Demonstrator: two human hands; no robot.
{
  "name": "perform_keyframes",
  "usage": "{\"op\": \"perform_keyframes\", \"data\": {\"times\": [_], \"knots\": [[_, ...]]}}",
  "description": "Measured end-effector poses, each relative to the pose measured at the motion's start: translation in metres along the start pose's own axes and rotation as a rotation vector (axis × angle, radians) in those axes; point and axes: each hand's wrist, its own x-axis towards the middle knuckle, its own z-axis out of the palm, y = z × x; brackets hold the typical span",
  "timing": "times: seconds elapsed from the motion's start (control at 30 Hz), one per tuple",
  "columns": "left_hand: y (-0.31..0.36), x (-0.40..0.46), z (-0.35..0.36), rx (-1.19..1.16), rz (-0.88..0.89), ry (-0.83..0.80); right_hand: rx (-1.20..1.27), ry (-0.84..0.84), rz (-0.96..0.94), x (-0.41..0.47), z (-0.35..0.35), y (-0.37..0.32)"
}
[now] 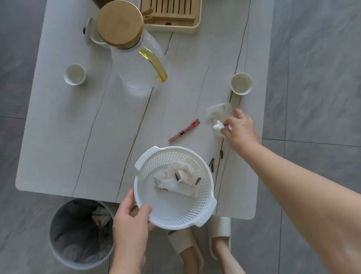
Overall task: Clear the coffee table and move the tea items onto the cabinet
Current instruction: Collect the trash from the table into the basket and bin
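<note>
Pinching a crumpled tissue (218,126) off the surface (67,136), the right hand (240,130) gathers litter while the left hand (131,223) grips the white basket (177,213) by its rim, held near to catch scraps, with cups (241,83), pitcher (137,58) and tea tray (171,5) waiting beyond.

A home living room — a low marble-look coffee table (67,136) set with a bamboo tea tray (171,5) and cups (75,74), slippers (219,229) on grey floor tiles (323,53), a small waste bin (80,234) beside.
</note>
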Motion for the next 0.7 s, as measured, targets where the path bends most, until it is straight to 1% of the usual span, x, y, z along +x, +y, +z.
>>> {"op": "perform_keyframes", "data": {"times": [0.13, 0.23, 0.3, 0.4, 0.47, 0.5, 0.57, 0.63, 0.7], "knots": [[0.002, 0.005, 0.003, -0.002, 0.002, 0.000, -0.004, 0.015, 0.063, 0.003, 0.015, 0.004], [0.002, 0.004, 0.004, -0.008, -0.005, 0.002, -0.031, -0.036, 0.017, -0.003, 0.012, 0.006], [0.003, 0.001, 0.006, -0.005, -0.009, 0.001, 0.058, -0.048, -0.010, -0.015, 0.004, 0.003], [0.004, -0.005, 0.007, 0.002, -0.016, 0.004, 0.292, -0.043, -0.095, -0.047, -0.010, -0.009], [0.005, -0.010, 0.008, 0.006, -0.024, 0.010, 0.435, -0.074, -0.138, -0.075, -0.019, -0.021], [0.005, -0.012, 0.008, 0.004, -0.032, 0.012, 0.469, -0.105, -0.167, -0.088, -0.021, -0.026], [0.004, -0.015, 0.009, -0.006, -0.051, 0.012, 0.451, -0.198, -0.243, -0.113, -0.019, -0.035], [0.003, -0.018, 0.008, -0.020, -0.061, 0.014, 0.349, -0.281, -0.339, -0.129, -0.013, -0.041], [0.002, -0.019, 0.006, -0.018, -0.060, 0.012, 0.222, -0.312, -0.433, -0.132, -0.005, -0.044]]}}
